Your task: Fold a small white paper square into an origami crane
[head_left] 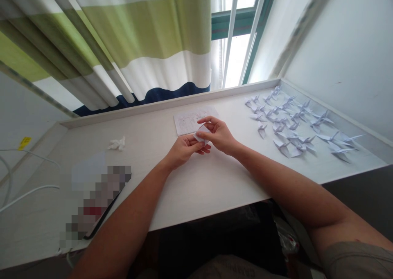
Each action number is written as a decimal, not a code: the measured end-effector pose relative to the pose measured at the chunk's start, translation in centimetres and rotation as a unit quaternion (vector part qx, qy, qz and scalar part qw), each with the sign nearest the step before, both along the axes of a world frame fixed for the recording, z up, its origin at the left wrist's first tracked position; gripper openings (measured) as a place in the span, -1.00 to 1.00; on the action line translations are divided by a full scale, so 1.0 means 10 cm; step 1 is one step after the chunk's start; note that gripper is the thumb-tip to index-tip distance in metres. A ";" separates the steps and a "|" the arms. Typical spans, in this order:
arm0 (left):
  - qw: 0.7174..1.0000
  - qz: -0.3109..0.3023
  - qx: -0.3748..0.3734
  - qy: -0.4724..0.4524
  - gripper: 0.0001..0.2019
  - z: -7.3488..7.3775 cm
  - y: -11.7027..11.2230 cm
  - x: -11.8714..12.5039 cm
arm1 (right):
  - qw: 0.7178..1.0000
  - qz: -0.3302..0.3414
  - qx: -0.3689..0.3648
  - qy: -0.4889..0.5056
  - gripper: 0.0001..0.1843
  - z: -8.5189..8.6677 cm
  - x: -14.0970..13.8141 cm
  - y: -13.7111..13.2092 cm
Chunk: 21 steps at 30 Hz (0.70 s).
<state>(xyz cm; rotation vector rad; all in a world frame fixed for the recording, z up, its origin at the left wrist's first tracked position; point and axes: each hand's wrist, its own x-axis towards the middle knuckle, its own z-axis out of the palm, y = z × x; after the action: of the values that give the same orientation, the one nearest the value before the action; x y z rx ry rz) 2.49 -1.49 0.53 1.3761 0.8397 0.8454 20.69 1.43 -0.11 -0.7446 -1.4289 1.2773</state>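
A small folded piece of white paper is held between both hands above the middle of the desk. My left hand grips its lower edge, thumb on top and fingers underneath. From the right, my right hand pinches the paper with the thumb, its index finger raised and curved over it. Just behind the hands lies a flat printed sheet or booklet, partly covered by them. Many folded white paper cranes stand grouped on the right side of the desk.
A crumpled white tissue lies left of the hands. Nearer, a blurred-out device rests by a pale sheet. White cables run in from the left. A raised ledge edges the white desk before the curtain.
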 end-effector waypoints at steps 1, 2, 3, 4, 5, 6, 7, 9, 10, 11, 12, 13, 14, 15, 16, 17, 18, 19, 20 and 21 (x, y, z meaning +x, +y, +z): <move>1.000 0.005 -0.004 0.001 -0.59 0.00 0.00 0.00 | 1.000 0.005 -0.010 0.000 -0.56 0.01 0.00 -0.01; 1.000 0.010 -0.008 0.001 -0.58 0.00 0.00 0.00 | 1.000 0.011 -0.021 0.003 -0.55 0.02 0.00 -0.02; 1.000 0.015 -0.012 0.001 -0.57 0.01 0.00 0.00 | 0.999 0.019 -0.030 0.007 -0.53 0.03 0.00 -0.03; 1.000 0.020 -0.015 0.001 -0.57 0.01 -0.01 0.00 | 0.999 0.028 -0.038 0.013 -0.52 0.05 0.01 -0.03; 1.000 0.024 -0.018 -0.001 -0.56 0.02 -0.01 0.00 | 0.998 0.039 -0.042 0.021 -0.51 0.06 0.02 -0.04; 0.999 0.028 -0.019 -0.003 -0.56 0.03 -0.01 0.00 | 0.997 0.050 -0.044 0.028 -0.50 0.07 0.03 -0.04; 0.999 0.033 -0.020 -0.006 -0.56 0.04 -0.02 0.00 | 0.997 0.058 -0.042 0.033 -0.50 0.08 0.04 -0.03; 0.999 0.044 -0.018 -0.014 -0.56 0.06 -0.02 0.00 | 0.997 0.059 -0.034 0.036 -0.51 0.09 0.06 -0.02; 0.998 0.050 -0.016 -0.018 -0.57 0.07 -0.03 -0.01 | 0.997 0.054 -0.031 0.034 -0.52 0.09 0.07 -0.01; 0.998 0.054 -0.014 -0.021 -0.57 0.07 -0.03 -0.01 | 0.998 0.047 -0.030 0.031 -0.53 0.08 0.08 0.00; 0.998 0.057 -0.012 -0.024 -0.57 0.08 -0.03 -0.02 | 0.998 0.039 -0.029 0.026 -0.53 0.08 0.08 0.01; 0.998 0.058 -0.010 -0.025 -0.57 0.08 -0.02 -0.02 | 0.999 0.031 -0.028 0.021 -0.53 0.06 0.08 0.02; 0.998 0.056 -0.010 -0.025 -0.58 0.08 -0.02 -0.03 | 0.999 0.027 -0.027 0.015 -0.53 0.05 0.08 0.03; 0.998 0.053 -0.010 -0.022 -0.59 0.08 -0.02 -0.03 | 0.999 0.024 -0.024 0.010 -0.53 0.04 0.07 0.03; 0.999 0.050 -0.012 -0.018 -0.59 0.08 -0.02 -0.04 | 1.000 0.022 -0.018 0.006 -0.52 0.03 0.06 0.04; 0.999 0.048 -0.014 -0.015 -0.59 0.08 -0.01 -0.04 | 1.000 0.019 -0.012 0.003 -0.51 0.02 0.05 0.04; 0.999 0.048 -0.016 -0.014 -0.58 0.07 -0.01 -0.04 | 1.000 0.015 -0.004 -0.001 -0.49 0.01 0.05 0.05; 0.999 0.050 -0.017 -0.013 -0.56 0.06 -0.01 -0.03 | 1.000 0.011 0.003 -0.005 -0.48 0.00 0.04 0.05; 0.998 0.054 -0.017 -0.013 -0.53 0.06 -0.01 -0.03 | 1.000 0.007 0.008 -0.008 -0.46 0.00 0.04 0.05; 0.998 0.059 -0.014 -0.012 -0.50 0.05 -0.01 -0.03 | 1.000 0.003 0.010 -0.012 -0.45 -0.01 0.04 0.05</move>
<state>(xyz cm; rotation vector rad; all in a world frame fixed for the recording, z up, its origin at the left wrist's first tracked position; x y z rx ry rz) 2.23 -1.54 1.01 1.2987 0.9182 0.9363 21.06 1.89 -0.18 -0.7441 -1.4626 1.2604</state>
